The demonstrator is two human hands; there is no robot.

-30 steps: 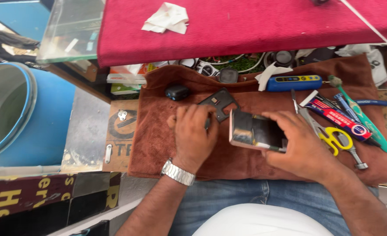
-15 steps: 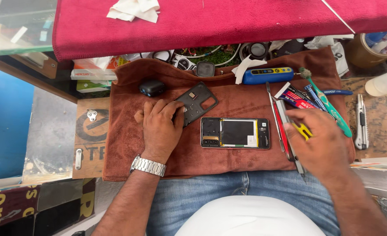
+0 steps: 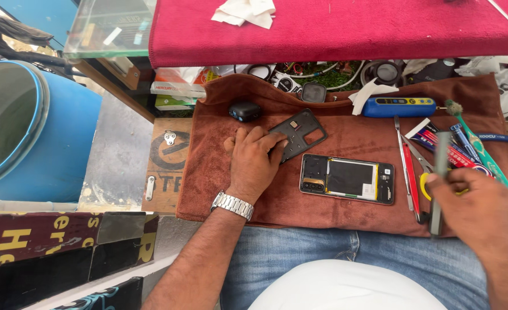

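An opened phone (image 3: 348, 179) lies flat on a brown towel (image 3: 346, 129) across my lap, its inner parts and battery showing. My left hand (image 3: 253, 163) rests on the towel with its fingertips on a dark phone back cover (image 3: 303, 132) just above the phone. To the right, my right hand (image 3: 472, 212) is closed on a slim grey tool (image 3: 439, 166), blurred and standing upright over the tool pile.
Red tweezers (image 3: 409, 166), yellow-handled scissors (image 3: 423, 183), a green toothbrush (image 3: 475, 143) and a blue device (image 3: 397, 107) lie on the towel's right side. A small black object (image 3: 244, 111) sits top left. A red cloth (image 3: 334, 28) covers the bench. A blue barrel (image 3: 30, 132) stands left.
My right hand laid the phone down on the towel, moved right to the tools and now grips a grey tool. My left hand stayed on the back cover.
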